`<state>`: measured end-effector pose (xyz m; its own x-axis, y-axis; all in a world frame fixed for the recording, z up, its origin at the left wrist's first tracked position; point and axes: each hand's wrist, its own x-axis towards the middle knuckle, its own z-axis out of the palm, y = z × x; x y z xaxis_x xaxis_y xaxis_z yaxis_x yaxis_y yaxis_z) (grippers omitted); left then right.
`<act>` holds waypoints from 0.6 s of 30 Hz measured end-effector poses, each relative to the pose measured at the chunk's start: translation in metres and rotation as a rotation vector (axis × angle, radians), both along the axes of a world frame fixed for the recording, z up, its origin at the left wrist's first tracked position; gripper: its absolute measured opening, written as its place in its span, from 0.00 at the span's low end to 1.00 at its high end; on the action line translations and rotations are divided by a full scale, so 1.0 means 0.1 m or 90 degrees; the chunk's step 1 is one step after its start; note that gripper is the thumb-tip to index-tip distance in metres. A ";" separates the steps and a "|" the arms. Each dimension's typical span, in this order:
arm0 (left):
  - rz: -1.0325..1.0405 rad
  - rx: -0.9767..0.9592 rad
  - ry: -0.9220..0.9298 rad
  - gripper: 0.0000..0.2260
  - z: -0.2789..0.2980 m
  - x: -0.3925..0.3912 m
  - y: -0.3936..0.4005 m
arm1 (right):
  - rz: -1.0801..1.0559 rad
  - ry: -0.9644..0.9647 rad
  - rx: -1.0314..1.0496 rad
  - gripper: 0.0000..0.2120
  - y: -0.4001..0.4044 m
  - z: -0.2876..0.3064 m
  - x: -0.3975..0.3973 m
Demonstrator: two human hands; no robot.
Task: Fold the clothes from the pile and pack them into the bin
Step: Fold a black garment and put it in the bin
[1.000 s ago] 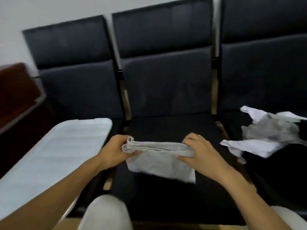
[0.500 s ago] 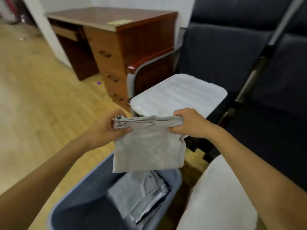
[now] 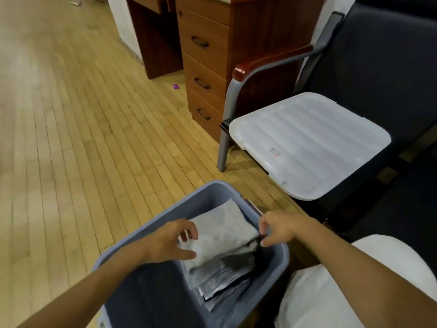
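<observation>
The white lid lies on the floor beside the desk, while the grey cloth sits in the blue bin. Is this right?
Not quite. The head view shows the white lid lying on the seat of the chair beside the desk, not on the floor. The grey cloth does sit in the blue bin.

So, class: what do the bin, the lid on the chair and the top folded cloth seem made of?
Bin: matte blue-grey plastic, smooth moulded walls.
Lid: translucent white plastic, ribbed, slightly glossy.
Folded cloth: soft grey fabric, probably knit cotton; it creases limply.
</observation>
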<state>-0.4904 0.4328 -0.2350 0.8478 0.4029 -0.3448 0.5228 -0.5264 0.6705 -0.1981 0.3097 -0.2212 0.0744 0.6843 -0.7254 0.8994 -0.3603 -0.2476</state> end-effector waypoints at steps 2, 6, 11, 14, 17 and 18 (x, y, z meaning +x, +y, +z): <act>0.028 0.011 -0.021 0.06 0.02 0.12 0.03 | -0.034 0.015 -0.029 0.16 -0.04 0.06 0.09; 0.045 0.026 -0.103 0.03 0.21 0.70 0.01 | -0.112 0.011 0.112 0.12 -0.22 0.37 0.33; -0.048 0.011 -0.194 0.12 0.55 1.79 -0.40 | -0.225 0.001 0.283 0.06 -0.84 0.77 0.77; -0.133 0.014 -0.215 0.06 0.74 2.63 -0.98 | -0.352 -0.005 0.375 0.11 -1.50 0.93 1.12; -0.256 0.033 -0.222 0.06 0.95 3.39 -1.64 | -0.442 0.001 0.422 0.21 -2.14 0.93 1.41; -0.298 0.049 -0.225 0.06 1.01 3.65 -1.92 | -0.480 0.007 0.432 0.22 -2.41 0.89 1.53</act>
